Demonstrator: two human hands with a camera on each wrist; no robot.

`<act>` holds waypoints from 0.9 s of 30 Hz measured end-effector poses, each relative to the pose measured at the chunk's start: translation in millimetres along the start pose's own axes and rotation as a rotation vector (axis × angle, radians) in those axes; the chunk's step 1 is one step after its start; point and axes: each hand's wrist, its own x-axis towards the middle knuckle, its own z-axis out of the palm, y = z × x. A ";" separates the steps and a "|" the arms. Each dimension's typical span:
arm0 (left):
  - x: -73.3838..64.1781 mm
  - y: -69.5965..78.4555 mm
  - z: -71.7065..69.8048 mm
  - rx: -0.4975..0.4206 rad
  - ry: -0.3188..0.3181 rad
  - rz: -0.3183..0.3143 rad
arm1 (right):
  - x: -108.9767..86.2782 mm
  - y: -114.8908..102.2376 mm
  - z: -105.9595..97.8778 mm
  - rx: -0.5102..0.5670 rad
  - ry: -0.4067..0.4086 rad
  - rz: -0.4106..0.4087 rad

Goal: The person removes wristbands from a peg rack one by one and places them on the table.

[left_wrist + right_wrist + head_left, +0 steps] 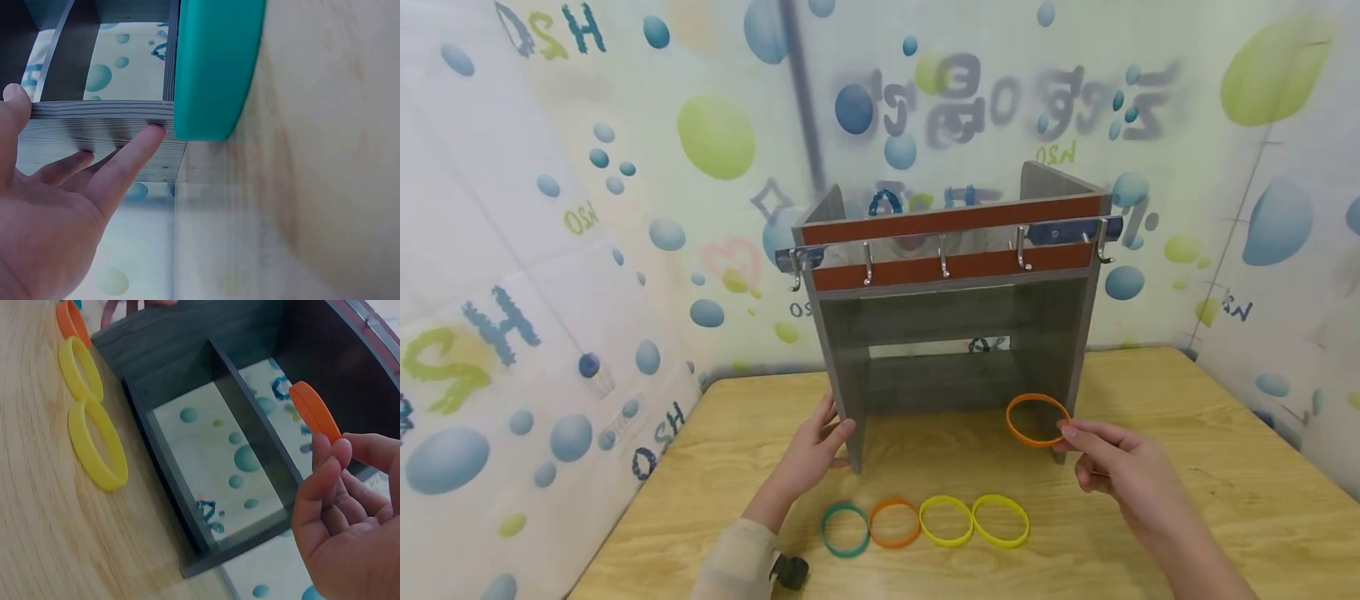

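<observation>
A grey wooden shelf (940, 383) with reddish-brown strips and a row of metal hooks (943, 256) across its upper front stands on the table. My left hand (811, 446) holds the lower front edge of its left side panel (103, 111), thumb on one side and fingers along the outer face. Thumb and fingertips of my right hand (1138, 475) pinch an orange wristband (314, 409), raised in front of the shelf's right panel. In a row before the shelf lie a teal wristband (825, 537), another orange wristband (895, 546) and two yellow wristbands (946, 544).
The wooden table (1217, 467) meets walls covered in a sheet printed with blue and green spots (715, 137). Near the left sleeve (737, 558) is a small black object (792, 572). The hook rail (1060, 232) extends past both sides of the shelf.
</observation>
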 end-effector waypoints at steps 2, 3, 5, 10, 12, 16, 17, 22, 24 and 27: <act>0.6 0.8 -0.6 0.001 0.000 -0.002 | 1.1 2.8 -8.5 -0.016 -0.012 0.018; 0.8 1.2 -1.0 0.001 0.000 -0.004 | 1.7 4.8 -12.2 -0.025 -0.022 0.032; 1.3 1.3 -1.8 0.002 -0.004 -0.006 | 3.1 9.6 -18.8 -0.051 -0.041 0.057; 2.3 0.5 -1.5 0.009 -0.007 -0.006 | 5.2 22.8 -33.3 -0.082 -0.091 0.091; 2.3 0.4 -0.9 0.013 -0.004 -0.009 | 5.6 26.1 -37.6 -0.078 -0.107 0.109; 1.5 0.5 -0.8 0.017 -0.005 -0.012 | 7.2 32.2 -44.1 -0.076 -0.153 0.135; 1.2 0.6 -0.8 0.017 -0.006 -0.013 | 7.7 33.5 -45.4 -0.080 -0.167 0.138; 0.3 1.3 -0.7 0.011 -0.009 -0.019 | 9.4 37.8 -49.8 -0.144 -0.219 0.128; 0.1 1.6 -0.6 0.009 -0.010 -0.019 | 9.6 39.1 -51.1 -0.180 -0.246 0.121; 0.2 1.8 -0.3 0.012 -0.011 -0.015 | 9.5 42.1 -53.6 -0.219 -0.292 0.120</act>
